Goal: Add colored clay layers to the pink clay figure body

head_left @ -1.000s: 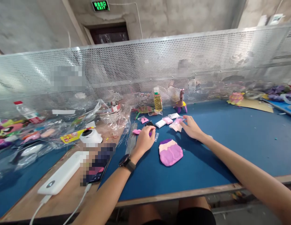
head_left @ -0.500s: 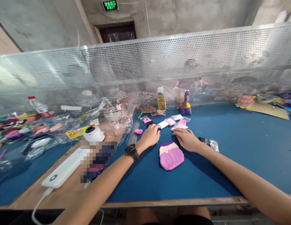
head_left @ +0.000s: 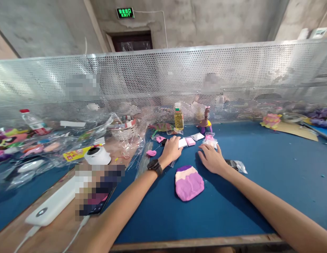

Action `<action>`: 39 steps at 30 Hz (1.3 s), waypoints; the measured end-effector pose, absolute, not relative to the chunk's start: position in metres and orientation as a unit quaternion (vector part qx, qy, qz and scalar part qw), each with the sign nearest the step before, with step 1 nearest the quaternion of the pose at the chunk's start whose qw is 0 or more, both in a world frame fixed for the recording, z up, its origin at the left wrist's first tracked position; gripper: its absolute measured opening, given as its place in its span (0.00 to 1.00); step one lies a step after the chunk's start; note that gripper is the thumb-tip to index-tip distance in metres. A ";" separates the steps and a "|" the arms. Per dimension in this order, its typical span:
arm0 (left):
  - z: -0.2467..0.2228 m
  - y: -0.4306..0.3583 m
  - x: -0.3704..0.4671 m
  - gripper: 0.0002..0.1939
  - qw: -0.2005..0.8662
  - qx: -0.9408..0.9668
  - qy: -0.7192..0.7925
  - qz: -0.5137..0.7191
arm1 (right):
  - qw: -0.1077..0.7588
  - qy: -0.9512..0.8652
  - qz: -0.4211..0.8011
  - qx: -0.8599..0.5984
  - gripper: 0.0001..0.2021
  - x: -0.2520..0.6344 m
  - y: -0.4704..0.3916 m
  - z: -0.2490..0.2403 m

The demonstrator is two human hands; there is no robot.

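Between my hands lies a flattened piece of modelling clay (head_left: 190, 186), mostly light purple with a peach band and a dark purple top. My left hand (head_left: 172, 151), wearing a black watch, rests beyond it with fingers stretched out. Its fingertips overlap the near side of a small white packet (head_left: 183, 142); whether they press on it I cannot tell. A pink packet (head_left: 190, 141) and another white packet (head_left: 197, 136) continue that row. My right hand (head_left: 213, 159) lies on the blue mat with fingers spread, just before a pink-and-white clay packet (head_left: 211, 142).
A bottle of yellow liquid (head_left: 178, 117) and a long-necked clay figure (head_left: 205, 121) stand at the back. Pink clay (head_left: 151, 153) and thin clear sticks (head_left: 142, 163) lie leftward. A power bank (head_left: 51, 203), phone (head_left: 100, 203) and white camera (head_left: 97, 155) occupy the left side.
The view has shifted slightly. My left hand has come closer over the white packet. The fingers of my right hand have spread and drawn off the pink-and-white packet. The clay piece stays put.
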State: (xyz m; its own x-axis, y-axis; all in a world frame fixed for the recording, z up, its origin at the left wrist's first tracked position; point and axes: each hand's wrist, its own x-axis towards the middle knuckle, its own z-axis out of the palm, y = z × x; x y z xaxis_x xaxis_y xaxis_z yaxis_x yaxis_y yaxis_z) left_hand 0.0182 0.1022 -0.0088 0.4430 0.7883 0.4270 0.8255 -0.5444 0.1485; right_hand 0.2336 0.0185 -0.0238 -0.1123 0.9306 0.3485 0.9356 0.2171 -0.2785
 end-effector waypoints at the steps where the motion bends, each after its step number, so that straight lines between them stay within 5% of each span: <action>1: -0.006 0.094 0.016 0.20 0.045 -0.858 -0.448 -0.249 | 0.262 -0.741 0.024 -0.618 0.18 0.230 0.017 -0.022; 5: 0.008 0.057 0.001 0.21 -0.012 -0.916 -0.298 -0.269 | 0.393 -0.733 0.192 -0.520 0.26 0.215 0.010 -0.018; 8: 0.010 0.044 -0.010 0.22 -0.046 -0.933 -0.262 -0.241 | 0.425 -0.731 0.251 -0.470 0.22 0.207 0.007 -0.018; 17: -0.033 0.074 -0.037 0.23 0.003 -0.859 -0.461 -0.222 | 0.379 -0.726 0.139 -0.557 0.18 0.238 0.031 -0.032; 22: -0.043 0.078 -0.042 0.24 -0.002 -0.860 -0.479 -0.175 | 0.438 -0.710 0.025 -0.550 0.20 0.238 0.031 -0.032; 26: -0.044 0.078 -0.040 0.24 0.015 -0.865 -0.465 -0.190 | 0.478 -0.685 0.037 -0.549 0.12 0.229 0.019 -0.017; 31: -0.042 0.077 -0.039 0.24 0.013 -0.861 -0.470 -0.192 | 0.394 -0.712 0.177 -0.553 0.10 0.221 0.011 -0.013; 39: -0.027 0.061 -0.030 0.22 -0.005 -0.881 -0.422 -0.213 | 0.306 -0.801 0.156 -0.490 0.24 0.218 0.012 -0.027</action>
